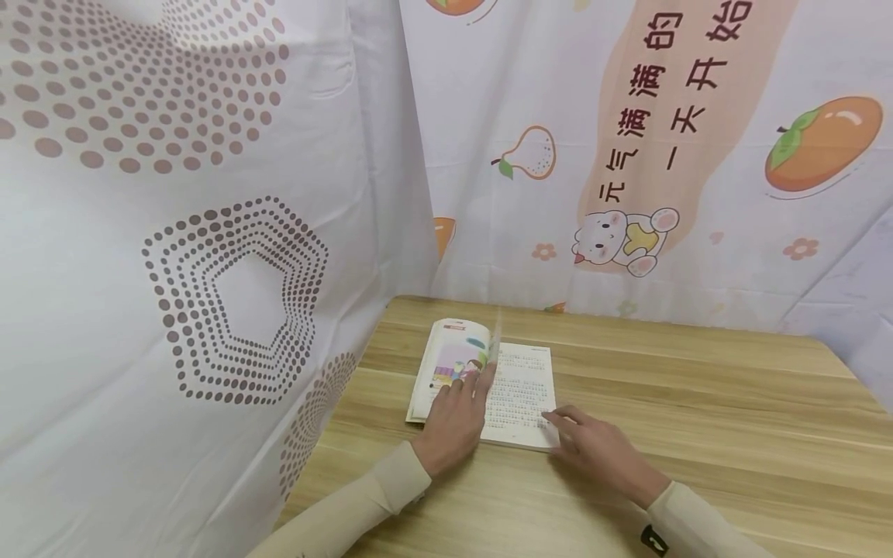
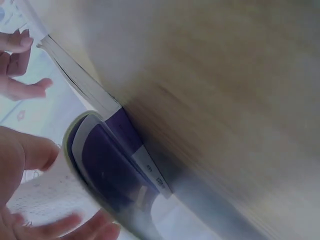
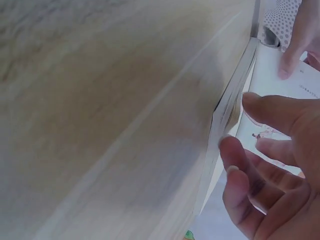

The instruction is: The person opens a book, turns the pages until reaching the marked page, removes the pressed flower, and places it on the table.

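Note:
An open book (image 1: 519,395) lies on the wooden table, with a coloured picture on its left page and printed text on its right. One page (image 1: 496,341) stands nearly upright at the middle, blurred. My left hand (image 1: 455,418) rests over the left page, its fingers extended beside that standing page. In the left wrist view, its thumb and fingers are spread around the curved dark cover (image 2: 112,165). My right hand (image 1: 603,449) is at the book's lower right corner. The right wrist view shows its thumb (image 3: 275,110) apart from its loosely bent fingers, near the page edges.
The wooden table (image 1: 698,387) extends to the right of the book. A white cloth with brown dots (image 1: 251,302) hangs close on the left. Behind the table hangs another cloth with fruit prints and writing (image 1: 530,217).

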A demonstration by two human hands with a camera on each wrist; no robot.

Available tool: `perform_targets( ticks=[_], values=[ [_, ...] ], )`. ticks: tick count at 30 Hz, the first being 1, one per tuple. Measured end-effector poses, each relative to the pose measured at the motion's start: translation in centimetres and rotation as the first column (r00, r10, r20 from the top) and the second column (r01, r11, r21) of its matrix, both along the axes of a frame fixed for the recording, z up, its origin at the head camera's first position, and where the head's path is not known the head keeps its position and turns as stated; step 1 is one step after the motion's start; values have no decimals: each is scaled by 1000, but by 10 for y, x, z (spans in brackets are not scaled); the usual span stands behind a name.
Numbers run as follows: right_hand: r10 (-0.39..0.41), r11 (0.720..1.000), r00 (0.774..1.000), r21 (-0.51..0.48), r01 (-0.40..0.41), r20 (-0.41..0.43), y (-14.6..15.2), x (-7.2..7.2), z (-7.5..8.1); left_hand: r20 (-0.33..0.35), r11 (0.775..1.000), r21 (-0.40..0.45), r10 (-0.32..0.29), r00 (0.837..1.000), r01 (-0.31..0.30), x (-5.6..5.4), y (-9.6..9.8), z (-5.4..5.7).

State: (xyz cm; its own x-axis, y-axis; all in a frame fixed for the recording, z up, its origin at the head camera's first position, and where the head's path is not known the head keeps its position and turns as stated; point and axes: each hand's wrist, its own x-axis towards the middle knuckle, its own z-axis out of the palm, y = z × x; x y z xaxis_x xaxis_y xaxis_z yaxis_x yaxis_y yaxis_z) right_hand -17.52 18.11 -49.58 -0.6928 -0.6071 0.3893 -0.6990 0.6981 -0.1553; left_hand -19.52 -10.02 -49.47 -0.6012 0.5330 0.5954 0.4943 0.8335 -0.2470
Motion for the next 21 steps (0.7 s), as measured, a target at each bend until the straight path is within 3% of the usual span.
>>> perform_targets(
  ticks=[3, 7, 13, 21],
  values=[
    [24, 999, 999, 20, -25, 45, 0, -1, -1, -40, 996, 75, -39, 998, 42, -1, -2, 1],
    [25, 999, 992, 38, -30, 121, -1, -1, 0, -63, 994, 103, -32, 997, 38, -1, -3, 3],
    [33, 998, 998, 46, -36, 47, 0, -1, 2, -38, 1000, 28, -1, 999, 2, 0, -3, 7],
    [44, 998, 999, 48, -43, -14, -1, -3, 2, 86, 991, -124, -31, 996, 41, 1, -6, 2]
  ],
)
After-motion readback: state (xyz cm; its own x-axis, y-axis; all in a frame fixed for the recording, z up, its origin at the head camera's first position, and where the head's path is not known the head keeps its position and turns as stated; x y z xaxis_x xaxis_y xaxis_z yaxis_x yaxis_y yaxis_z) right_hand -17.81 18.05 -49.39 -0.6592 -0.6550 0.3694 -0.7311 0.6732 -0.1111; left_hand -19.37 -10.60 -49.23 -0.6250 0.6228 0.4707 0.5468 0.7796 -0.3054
